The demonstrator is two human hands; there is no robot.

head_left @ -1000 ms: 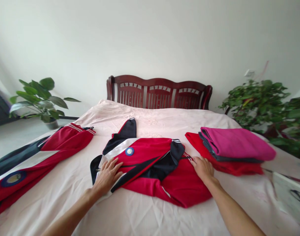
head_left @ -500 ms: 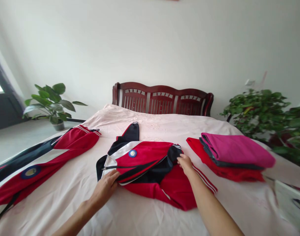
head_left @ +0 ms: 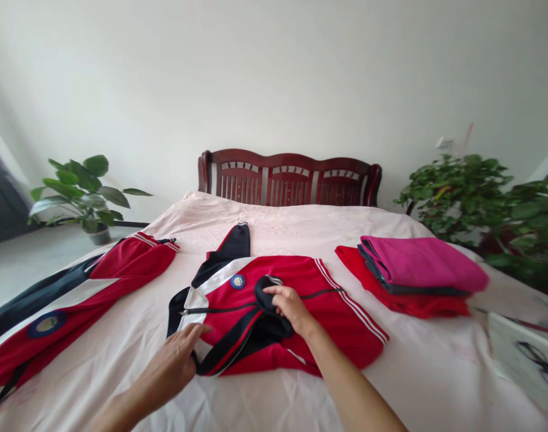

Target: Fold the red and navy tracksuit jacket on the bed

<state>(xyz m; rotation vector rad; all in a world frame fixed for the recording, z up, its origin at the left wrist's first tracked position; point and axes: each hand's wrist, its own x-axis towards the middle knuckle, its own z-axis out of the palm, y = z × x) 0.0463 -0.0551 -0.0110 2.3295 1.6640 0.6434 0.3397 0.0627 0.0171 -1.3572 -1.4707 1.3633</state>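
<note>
The red, navy and white jacket (head_left: 274, 312) lies half-folded, long axis across the bed, right hand (head_left: 291, 306) pinching its navy cuff, left hand (head_left: 172, 360) spread flat on its near edge

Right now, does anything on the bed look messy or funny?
Yes. The jacket in the middle is bunched, one dark sleeve poking up. The right hand grips its dark cuff. Another jacket sprawls over the left edge. The stack is neat.
</note>
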